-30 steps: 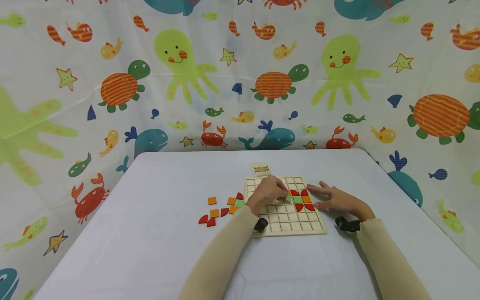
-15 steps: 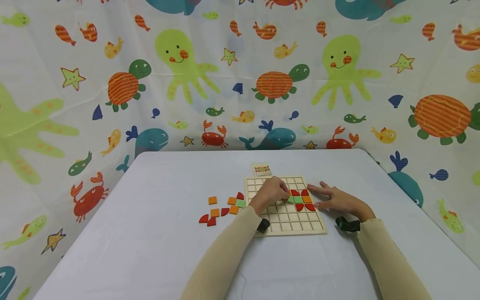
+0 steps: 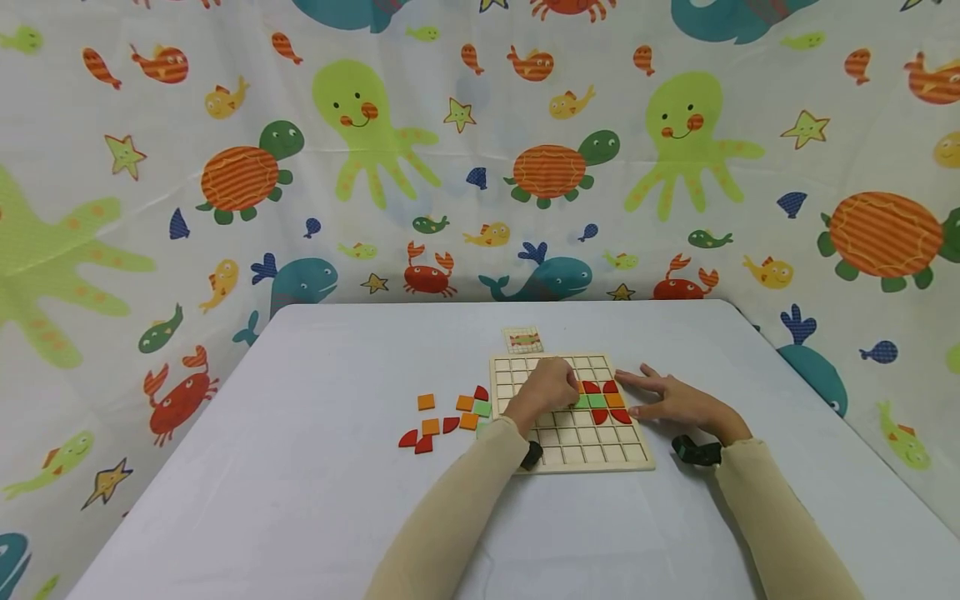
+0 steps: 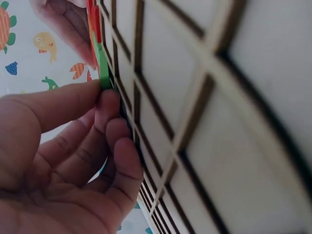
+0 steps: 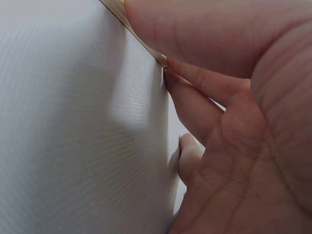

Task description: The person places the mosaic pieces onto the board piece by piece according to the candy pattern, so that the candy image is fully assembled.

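Observation:
The wooden grid board (image 3: 572, 435) lies on the table with colored tiles set in its right side. My left hand (image 3: 546, 388) is over the middle of the board. In the left wrist view its thumb and index finger pinch the near end of a green square tile (image 4: 103, 70), low at the grid. Beside that tile sit another green tile (image 3: 596, 401), an orange square (image 3: 613, 400) and several red quarter-circle pieces (image 3: 598, 416). My right hand (image 3: 681, 404) rests along the board's right edge, fingers extended; thumb and fingertips touch the rim in the right wrist view.
Loose orange squares (image 3: 426, 402), red quarter-circles (image 3: 407, 438) and green squares (image 3: 482, 408) lie left of the board. A small pattern card (image 3: 523, 340) lies just behind it. A sea-animal curtain (image 3: 465, 167) hangs behind the white table (image 3: 300, 467).
The green tile, tilted in my left fingers a second ago, now lies flat in line with the other green tile. My left hand has shifted slightly right; my right hand stays put.

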Demonstrator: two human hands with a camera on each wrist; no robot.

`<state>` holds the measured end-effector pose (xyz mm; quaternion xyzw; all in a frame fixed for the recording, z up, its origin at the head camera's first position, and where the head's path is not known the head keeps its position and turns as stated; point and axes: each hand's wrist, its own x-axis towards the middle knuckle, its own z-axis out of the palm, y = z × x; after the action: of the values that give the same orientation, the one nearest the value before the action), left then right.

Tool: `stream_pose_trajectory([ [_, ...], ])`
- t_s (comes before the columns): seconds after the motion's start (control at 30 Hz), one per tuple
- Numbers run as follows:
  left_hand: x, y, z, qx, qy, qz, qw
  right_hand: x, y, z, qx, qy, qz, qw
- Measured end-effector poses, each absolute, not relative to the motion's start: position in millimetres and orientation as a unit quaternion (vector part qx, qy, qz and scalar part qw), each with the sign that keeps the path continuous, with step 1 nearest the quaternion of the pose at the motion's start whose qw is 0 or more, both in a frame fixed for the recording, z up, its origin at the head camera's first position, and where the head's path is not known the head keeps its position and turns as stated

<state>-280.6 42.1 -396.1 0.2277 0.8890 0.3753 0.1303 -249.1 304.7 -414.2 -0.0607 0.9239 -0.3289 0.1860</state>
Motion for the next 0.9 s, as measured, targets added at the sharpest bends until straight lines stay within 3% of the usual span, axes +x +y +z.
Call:
stream_pose_trajectory([
  [0.27,-283,45,-398,0.244,0.897,0.351,0.112,-250,306,-414,-0.061,0.927,-0.322,0.184],
  [0.5,-281,38,-401,0.214,0.875,0.416,0.128,-248,305,-415,-0.060,0.925,-0.327,0.185],
  [0.9,-277,7,-394,0.222,0.748,0.585,0.221,-249,307,-415,-0.070,0.931,-0.310,0.182],
])
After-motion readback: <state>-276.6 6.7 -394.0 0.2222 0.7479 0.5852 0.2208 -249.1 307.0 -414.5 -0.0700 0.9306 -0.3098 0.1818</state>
